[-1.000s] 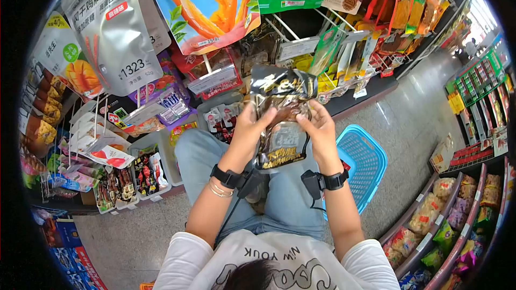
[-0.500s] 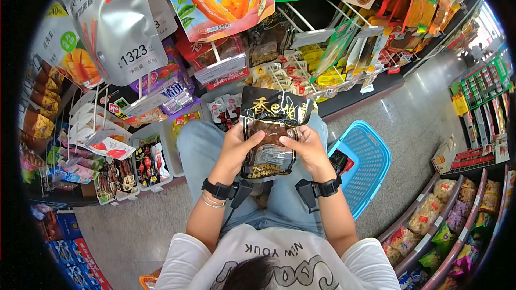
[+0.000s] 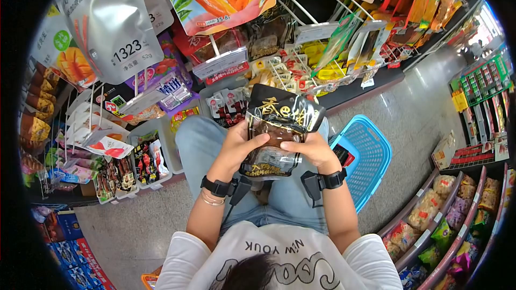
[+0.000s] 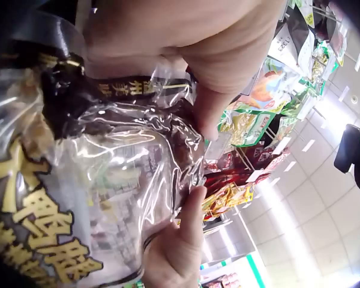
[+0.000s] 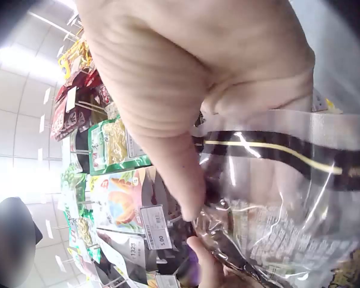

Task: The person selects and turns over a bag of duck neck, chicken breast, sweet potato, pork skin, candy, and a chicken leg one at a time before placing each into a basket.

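Both hands hold a black packet of duck leg (image 3: pixel 280 111) over the person's lap, with gold lettering and a clear window showing brown meat. The left hand (image 3: pixel 236 146) grips its left edge, thumb across the front and the other fingers behind. On the opposite edge the right hand (image 3: pixel 317 153) grips in the same way. The two thumbs point toward each other over the window. In the left wrist view the clear, shiny lower part of the packet (image 4: pixel 123 174) faces the camera. The right wrist view shows the right thumb (image 5: pixel 174 168) pressed on the crinkled film.
A blue basket (image 3: pixel 376 129) stands on the floor at the right, a dark and red packet (image 3: pixel 344 154) inside. Hanging snack bags (image 3: pixel 126 27) and grey bins (image 3: pixel 171 147) of small packs line the front and left. A curved shelf (image 3: pixel 424 204) stands at lower right.
The hands have brought the duck leg packet down toward the lap, and its front now faces up more plainly. Over the last half second its top has tipped slightly to the right.
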The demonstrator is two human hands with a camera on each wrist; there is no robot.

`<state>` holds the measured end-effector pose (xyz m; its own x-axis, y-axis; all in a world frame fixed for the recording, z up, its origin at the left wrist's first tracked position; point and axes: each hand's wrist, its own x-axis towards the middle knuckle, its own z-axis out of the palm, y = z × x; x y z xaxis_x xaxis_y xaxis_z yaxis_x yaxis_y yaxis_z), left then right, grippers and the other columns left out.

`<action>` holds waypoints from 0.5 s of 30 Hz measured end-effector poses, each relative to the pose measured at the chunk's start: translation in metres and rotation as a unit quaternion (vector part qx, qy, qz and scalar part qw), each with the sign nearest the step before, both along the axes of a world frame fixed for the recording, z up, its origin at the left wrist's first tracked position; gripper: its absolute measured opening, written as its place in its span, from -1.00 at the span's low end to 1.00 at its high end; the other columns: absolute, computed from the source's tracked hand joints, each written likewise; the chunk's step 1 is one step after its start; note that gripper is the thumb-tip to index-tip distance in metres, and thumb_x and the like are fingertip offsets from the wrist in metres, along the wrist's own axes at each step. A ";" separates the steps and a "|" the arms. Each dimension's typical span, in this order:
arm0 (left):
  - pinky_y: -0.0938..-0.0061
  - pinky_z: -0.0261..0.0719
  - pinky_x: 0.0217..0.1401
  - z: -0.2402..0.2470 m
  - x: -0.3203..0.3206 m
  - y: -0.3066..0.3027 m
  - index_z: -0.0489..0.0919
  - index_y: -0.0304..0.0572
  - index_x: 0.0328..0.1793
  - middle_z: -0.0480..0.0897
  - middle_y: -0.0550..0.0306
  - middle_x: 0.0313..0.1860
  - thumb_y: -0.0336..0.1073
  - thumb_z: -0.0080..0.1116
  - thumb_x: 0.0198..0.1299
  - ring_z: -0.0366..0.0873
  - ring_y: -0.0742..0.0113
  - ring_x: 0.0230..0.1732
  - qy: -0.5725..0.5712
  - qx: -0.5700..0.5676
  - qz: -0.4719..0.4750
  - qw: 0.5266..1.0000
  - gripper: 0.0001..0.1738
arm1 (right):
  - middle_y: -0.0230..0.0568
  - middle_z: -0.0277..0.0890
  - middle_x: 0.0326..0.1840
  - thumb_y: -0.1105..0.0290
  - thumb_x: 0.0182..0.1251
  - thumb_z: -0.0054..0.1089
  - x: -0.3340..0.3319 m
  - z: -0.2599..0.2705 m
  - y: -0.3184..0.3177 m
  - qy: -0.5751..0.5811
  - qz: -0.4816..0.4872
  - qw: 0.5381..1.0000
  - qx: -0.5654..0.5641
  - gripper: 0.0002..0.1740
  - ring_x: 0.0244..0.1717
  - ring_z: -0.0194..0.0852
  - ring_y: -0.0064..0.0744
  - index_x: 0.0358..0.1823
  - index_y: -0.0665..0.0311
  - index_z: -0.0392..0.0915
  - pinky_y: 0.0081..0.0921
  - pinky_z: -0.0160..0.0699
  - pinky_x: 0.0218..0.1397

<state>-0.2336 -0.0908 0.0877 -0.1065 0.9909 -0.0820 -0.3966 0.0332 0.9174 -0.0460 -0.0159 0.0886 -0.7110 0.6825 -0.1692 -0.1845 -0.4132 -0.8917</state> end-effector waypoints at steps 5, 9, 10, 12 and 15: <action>0.48 0.40 0.16 -0.007 0.000 0.007 0.40 -0.30 0.14 0.55 0.13 0.02 -0.36 0.33 0.07 0.48 0.40 0.04 0.055 0.007 0.056 0.997 -0.48 | -0.24 0.45 0.10 0.61 0.05 0.33 -0.014 -0.002 -0.011 0.012 -0.100 0.994 0.050 -0.37 0.06 0.46 -0.42 0.19 0.34 0.31 -0.46 0.44 0.15; 0.33 0.24 0.33 -0.018 0.005 0.004 0.22 -0.28 0.37 0.34 -0.04 0.28 -0.20 0.45 -0.06 0.29 0.17 0.29 0.284 0.043 0.125 0.950 -0.11 | -0.26 0.50 0.02 0.59 0.08 0.31 -0.034 -0.006 -0.022 0.008 -0.261 0.957 0.124 -0.50 0.01 0.45 -0.50 0.10 0.38 0.39 -0.53 0.43 0.08; 0.28 0.13 0.40 -0.012 0.009 0.003 0.16 -0.27 0.42 0.25 -0.10 0.35 -0.14 0.46 -0.09 0.16 0.09 0.39 0.234 0.036 0.078 0.968 -0.02 | -0.26 0.50 0.00 0.59 0.12 0.26 -0.039 -0.009 -0.026 0.010 -0.276 0.951 0.140 -0.54 0.00 0.45 -0.50 0.09 0.40 0.39 -0.52 0.43 0.07; 0.27 0.11 0.41 -0.011 0.022 -0.002 0.02 -0.30 0.47 0.23 -0.12 0.37 -0.12 0.47 -0.12 0.12 0.06 0.42 0.229 0.079 0.043 0.969 0.10 | -0.24 0.49 0.01 0.61 0.16 0.18 -0.049 -0.008 -0.037 0.004 -0.245 0.955 0.164 -0.53 0.00 0.45 -0.47 0.13 0.42 0.35 -0.51 0.42 0.09; 0.31 0.25 0.34 -0.012 0.031 -0.006 -0.13 -0.37 0.49 0.20 -0.17 0.36 -0.13 0.46 -0.08 0.19 0.13 0.37 0.179 0.092 0.054 0.978 0.18 | -0.04 -0.14 0.51 0.74 0.17 0.00 -0.057 -0.024 -0.057 0.079 -0.135 0.974 0.165 -0.20 0.47 -0.08 -0.29 0.46 0.34 -0.06 -0.40 0.17 0.36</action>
<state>-0.2030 -0.0964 0.0756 -0.2006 0.9668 0.1585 -0.0413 -0.1700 0.9846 -0.1032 -0.0732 0.0643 -0.4971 0.8472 0.1874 -0.3920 -0.0266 -0.9196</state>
